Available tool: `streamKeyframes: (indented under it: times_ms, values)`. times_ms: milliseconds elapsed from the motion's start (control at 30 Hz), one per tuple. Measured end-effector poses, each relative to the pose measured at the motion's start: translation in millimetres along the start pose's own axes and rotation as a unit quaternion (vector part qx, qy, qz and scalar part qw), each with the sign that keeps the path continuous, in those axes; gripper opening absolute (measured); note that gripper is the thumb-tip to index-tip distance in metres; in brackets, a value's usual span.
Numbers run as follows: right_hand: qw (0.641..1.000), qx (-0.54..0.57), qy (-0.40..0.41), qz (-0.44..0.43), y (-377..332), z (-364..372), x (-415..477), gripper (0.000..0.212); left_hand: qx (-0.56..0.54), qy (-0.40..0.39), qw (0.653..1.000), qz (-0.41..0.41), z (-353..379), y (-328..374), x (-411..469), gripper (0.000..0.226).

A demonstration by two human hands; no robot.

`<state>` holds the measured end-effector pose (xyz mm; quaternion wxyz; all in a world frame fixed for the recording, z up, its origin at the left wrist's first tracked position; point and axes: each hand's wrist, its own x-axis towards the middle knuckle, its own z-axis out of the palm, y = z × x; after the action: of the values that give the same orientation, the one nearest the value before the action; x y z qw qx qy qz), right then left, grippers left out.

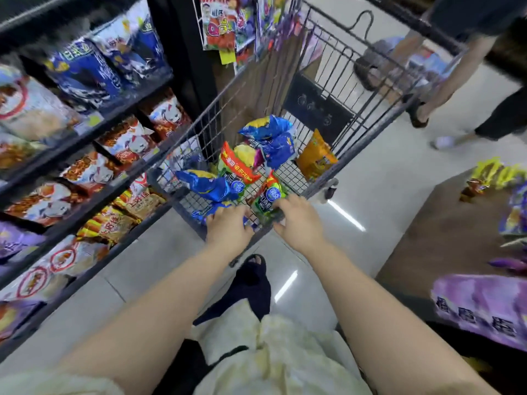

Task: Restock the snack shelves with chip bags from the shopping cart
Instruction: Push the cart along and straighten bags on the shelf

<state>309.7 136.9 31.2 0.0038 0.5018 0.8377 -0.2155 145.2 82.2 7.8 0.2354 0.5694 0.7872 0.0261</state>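
A dark wire shopping cart (356, 89) stands ahead of me, holding several chip bags: blue ones (271, 138), a green and red one (238, 166) and an orange one (315, 158). My left hand (228, 226) reaches over the cart's near rim and lies on a blue bag (211, 185) at the near corner. My right hand (299, 220) rests on a green bag (266, 196) at the near edge, fingers curled against it. Whether either hand has a firm grip is blurred. The snack shelves (85, 132) run along my left, stocked with bags.
A second display with purple bags (482, 306) and a brown surface (445, 235) sits at my right. Another person's legs (445, 92) stand beyond the cart. Hanging snack packs (219, 21) are at the shelf end. My foot (251, 283) is on the pale tiled floor.
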Motion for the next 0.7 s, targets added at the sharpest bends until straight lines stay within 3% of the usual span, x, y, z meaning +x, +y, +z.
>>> streamKeyframes:
  times_ms: [233, 433, 600, 700]
  values:
    - [0.993, -0.040, -0.103, -0.045, -4.6, -1.4, 109.9, 0.046, -0.039, -0.081, 0.991, -0.098, -4.6, -36.5, 80.8, 0.045]
    - [0.976, 0.117, -0.182, -0.027, -30.5, 14.7, 174.7, 0.048, -0.130, -0.068, 0.958, -0.245, -8.4, -76.8, 117.8, 0.050]
    - [0.946, 0.134, -0.293, -0.042, -38.9, 41.0, 230.1, 0.045, -0.283, -0.016, 0.874, -0.394, 4.6, -99.9, 150.9, 0.038]
    - [0.935, 0.091, -0.337, -0.057, -24.3, 51.4, 258.5, 0.042, -0.398, 0.018, 0.790, -0.465, 10.3, -101.9, 177.1, 0.055]
